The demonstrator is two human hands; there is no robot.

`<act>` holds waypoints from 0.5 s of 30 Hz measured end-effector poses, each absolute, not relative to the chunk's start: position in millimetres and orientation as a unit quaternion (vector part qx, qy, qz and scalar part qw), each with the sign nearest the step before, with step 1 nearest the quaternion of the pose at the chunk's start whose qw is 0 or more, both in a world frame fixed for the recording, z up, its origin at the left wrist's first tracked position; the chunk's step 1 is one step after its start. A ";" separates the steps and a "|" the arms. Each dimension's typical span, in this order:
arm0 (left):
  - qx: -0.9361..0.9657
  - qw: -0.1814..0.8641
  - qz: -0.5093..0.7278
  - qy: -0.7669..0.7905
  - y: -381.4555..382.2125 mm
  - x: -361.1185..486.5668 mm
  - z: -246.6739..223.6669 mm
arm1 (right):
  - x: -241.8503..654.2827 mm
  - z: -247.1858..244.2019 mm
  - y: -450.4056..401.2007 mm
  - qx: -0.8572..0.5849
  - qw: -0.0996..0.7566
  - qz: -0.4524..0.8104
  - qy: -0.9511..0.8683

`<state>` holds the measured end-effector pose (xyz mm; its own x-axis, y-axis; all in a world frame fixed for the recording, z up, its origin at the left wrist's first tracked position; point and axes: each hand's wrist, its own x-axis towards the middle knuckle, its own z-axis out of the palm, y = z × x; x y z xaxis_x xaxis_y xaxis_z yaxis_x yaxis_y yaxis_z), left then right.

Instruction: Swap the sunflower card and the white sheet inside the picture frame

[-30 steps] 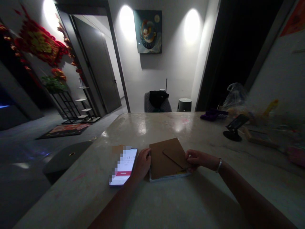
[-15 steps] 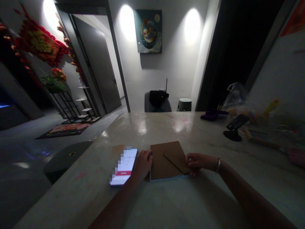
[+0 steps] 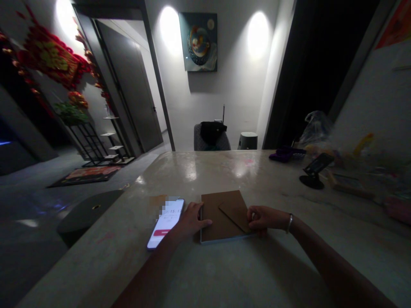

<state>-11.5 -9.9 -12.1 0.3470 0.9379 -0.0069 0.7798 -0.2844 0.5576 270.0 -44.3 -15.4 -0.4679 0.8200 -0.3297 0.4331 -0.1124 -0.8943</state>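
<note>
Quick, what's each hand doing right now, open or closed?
Left hand: open, thumb on the brown-covered notebook, fingers by its left edge.
Right hand: curled closed at the notebook's right side; whether it pinches anything cannot be told.

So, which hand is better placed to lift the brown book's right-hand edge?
Right, I'd say: the right hand is already at that edge of the book, while the left hand is over at the opposite edge.
</note>
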 end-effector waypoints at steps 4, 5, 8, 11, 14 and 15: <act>0.781 0.252 0.157 0.550 -10.2 -11.0 -13.2 | 271.3 -16.6 -44.0 -0.485 0.170 0.563 -0.648; 0.780 0.252 0.155 0.551 -10.4 -10.4 -12.8 | 271.8 -17.2 -43.8 -0.484 0.170 0.564 -0.647; 0.777 0.257 0.145 0.556 -11.5 -8.8 -9.7 | 273.8 -18.6 -42.7 -0.484 0.163 0.569 -0.644; 0.772 0.262 0.142 0.562 -12.6 -8.9 -6.3 | 274.9 -18.2 -42.3 -0.485 0.149 0.572 -0.644; 0.774 0.265 0.143 0.557 -12.9 -9.9 -5.2 | 274.6 -16.6 -42.9 -0.471 0.123 0.581 -0.652; 0.775 0.267 0.142 0.555 -12.8 -10.2 -5.4 | 274.2 -16.2 -43.0 -0.467 0.118 0.583 -0.654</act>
<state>-10.2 -12.8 -5.4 0.3444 0.9357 -0.0764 0.7837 -0.2418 0.5721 274.2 -43.0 -16.2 -0.5356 0.7490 -0.3901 0.4734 -0.1162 -0.8732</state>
